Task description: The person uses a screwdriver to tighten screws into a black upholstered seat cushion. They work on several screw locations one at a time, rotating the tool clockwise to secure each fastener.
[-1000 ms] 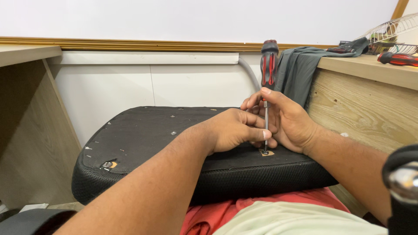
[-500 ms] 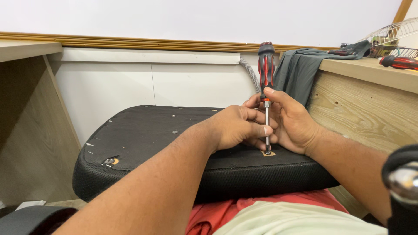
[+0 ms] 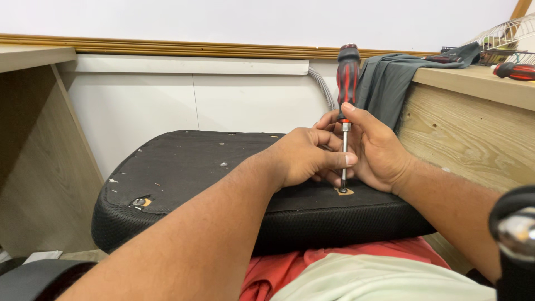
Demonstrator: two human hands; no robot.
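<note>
- The red-and-black-handled screwdriver stands more upright than a second ago on the black upturned seat cushion.
- Both the left hand and the right hand still have their fingers pinching its shaft.

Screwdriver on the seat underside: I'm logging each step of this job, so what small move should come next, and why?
Probably a turn of the screwdriver under steady downward pressure. Its tip stands upright in the screw on the black seat base, and the left hand and right hand both pinch the shaft, so it looks seated.
</note>
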